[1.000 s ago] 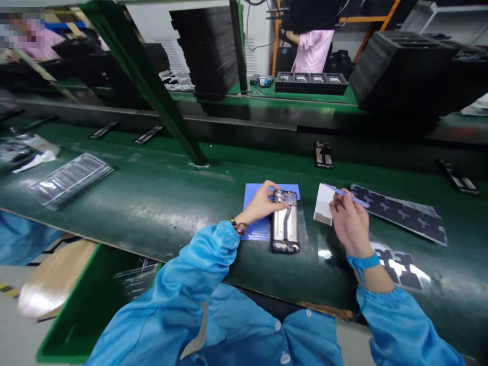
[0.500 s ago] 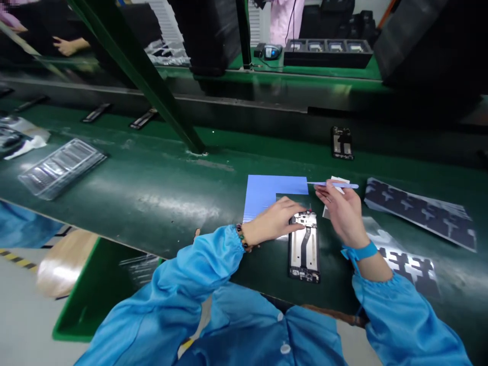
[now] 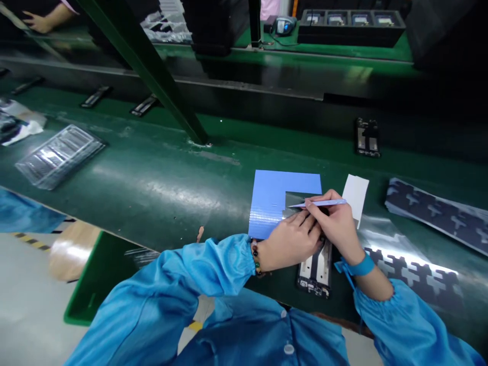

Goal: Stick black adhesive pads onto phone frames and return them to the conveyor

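An opened phone body (image 3: 315, 269) lies on the green bench in front of me, its upper part covered by my hands. My left hand (image 3: 295, 241) rests over its top end, fingers closed together; whether they hold anything is hidden. My right hand (image 3: 337, 223) pinches light purple tweezers (image 3: 330, 202), their tip pointing left above the dark corner beside a blue sheet (image 3: 267, 198). The right fingers overlap the left ones. A white paper piece (image 3: 355, 195) lies beyond my right hand.
Dark die-cut sheets (image 3: 438, 208) and a clear film with black shapes (image 3: 415, 277) lie right. Another phone body (image 3: 367, 137) sits behind. A green post (image 3: 152, 71) and clear trays (image 3: 61, 155) stand left. A person's hand (image 3: 38, 23) shows far left.
My right hand has moved left and down with the tweezers, up against my left hand. My left hand now covers more of the phone's top. The view has shifted slightly.
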Demonstrator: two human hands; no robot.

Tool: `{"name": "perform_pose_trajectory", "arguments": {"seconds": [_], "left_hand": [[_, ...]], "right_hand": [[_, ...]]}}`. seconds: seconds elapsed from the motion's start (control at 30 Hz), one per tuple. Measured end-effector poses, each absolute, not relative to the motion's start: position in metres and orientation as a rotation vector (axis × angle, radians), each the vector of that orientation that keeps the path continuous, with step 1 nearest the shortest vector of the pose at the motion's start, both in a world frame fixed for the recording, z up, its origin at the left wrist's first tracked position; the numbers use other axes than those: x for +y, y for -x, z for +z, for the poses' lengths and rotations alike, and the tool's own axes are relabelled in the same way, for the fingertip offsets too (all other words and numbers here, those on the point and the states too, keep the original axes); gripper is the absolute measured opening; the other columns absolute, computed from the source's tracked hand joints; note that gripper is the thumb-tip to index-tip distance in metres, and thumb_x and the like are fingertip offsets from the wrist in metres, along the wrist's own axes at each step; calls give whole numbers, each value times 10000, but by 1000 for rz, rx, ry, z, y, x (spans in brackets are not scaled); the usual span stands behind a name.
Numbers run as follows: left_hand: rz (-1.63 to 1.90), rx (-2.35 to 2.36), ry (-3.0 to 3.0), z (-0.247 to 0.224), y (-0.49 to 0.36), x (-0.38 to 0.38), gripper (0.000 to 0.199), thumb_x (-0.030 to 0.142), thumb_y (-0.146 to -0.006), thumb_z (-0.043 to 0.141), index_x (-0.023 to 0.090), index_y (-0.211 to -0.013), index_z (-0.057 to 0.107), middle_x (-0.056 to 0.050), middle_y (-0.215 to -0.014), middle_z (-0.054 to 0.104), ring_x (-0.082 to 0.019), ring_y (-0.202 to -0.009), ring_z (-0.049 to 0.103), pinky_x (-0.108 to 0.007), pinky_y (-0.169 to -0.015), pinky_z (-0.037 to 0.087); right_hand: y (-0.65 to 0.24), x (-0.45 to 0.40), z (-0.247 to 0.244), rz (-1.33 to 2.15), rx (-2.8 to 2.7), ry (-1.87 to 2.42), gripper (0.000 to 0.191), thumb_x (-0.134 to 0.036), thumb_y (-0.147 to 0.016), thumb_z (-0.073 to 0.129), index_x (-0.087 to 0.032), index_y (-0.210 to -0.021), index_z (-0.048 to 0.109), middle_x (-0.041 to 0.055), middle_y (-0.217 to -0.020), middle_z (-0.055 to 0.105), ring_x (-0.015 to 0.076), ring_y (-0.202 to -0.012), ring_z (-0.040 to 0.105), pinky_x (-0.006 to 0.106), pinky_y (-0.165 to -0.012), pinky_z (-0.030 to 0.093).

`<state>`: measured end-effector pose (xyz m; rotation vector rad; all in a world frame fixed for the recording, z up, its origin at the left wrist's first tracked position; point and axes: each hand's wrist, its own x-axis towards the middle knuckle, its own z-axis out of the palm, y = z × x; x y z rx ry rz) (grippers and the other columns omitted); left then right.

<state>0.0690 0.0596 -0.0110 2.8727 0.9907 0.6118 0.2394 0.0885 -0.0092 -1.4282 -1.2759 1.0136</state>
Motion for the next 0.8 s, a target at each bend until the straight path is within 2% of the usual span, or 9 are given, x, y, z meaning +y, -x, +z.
{"name": "perform_pose_trajectory", "arguments": {"seconds": [0.23,0.37,0.43,0.53,0.7,0.8], "left_hand": [[572,969,-2871,-11,-70,58,394,343,-1134,589,28,-1282,773,-253,-1290,812,-334,-1297,776,-456,-1134,634],[638,936,-2817,-11,-65,65,426,370,-1135,604,52,-1377,753,-210,-1469,759,-319,-1413,711,-440,-1191,588],[622,850,-2778,-11,-58,76,413,380,-1144,608,102,-1416,748,-146,-1514,749,-297,-1418,696,-432,-1175,577],[525,763,-2686,-8,-46,98,363,424,-1142,645,167,-1359,782,-84,-1410,805,-271,-1276,728,-440,-1070,568],[453,775,-2535,-2,-34,119,355,455,-1089,753,194,-1326,794,-87,-1356,821,-260,-1234,711,-431,-1047,493],[448,806,-2507,-1,-34,120,361,448,-1071,782,202,-1336,791,-73,-1359,825,-258,-1235,703,-420,-1030,476]], "right_hand": [[-230,86,-3,1039,-1291,1430,397,-563,-854,944,-257,-850,690,36,-894,810,229,-839,800,373,-785,653],[-243,90,8,1065,-1168,1395,420,-545,-809,983,-260,-842,676,32,-888,826,243,-846,836,373,-778,681],[-260,86,10,954,-1035,1367,437,-492,-769,1020,-267,-824,650,29,-886,830,250,-843,841,397,-811,697],[-285,66,6,821,-883,1341,449,-407,-743,1040,-268,-807,617,11,-856,819,246,-844,840,428,-901,707],[-298,27,-12,868,-986,1431,431,-444,-807,1008,-262,-808,617,9,-891,822,226,-882,834,470,-1032,684],[-295,24,-18,900,-1064,1423,419,-458,-829,998,-264,-823,626,19,-929,823,237,-958,834,471,-1050,671]]}}
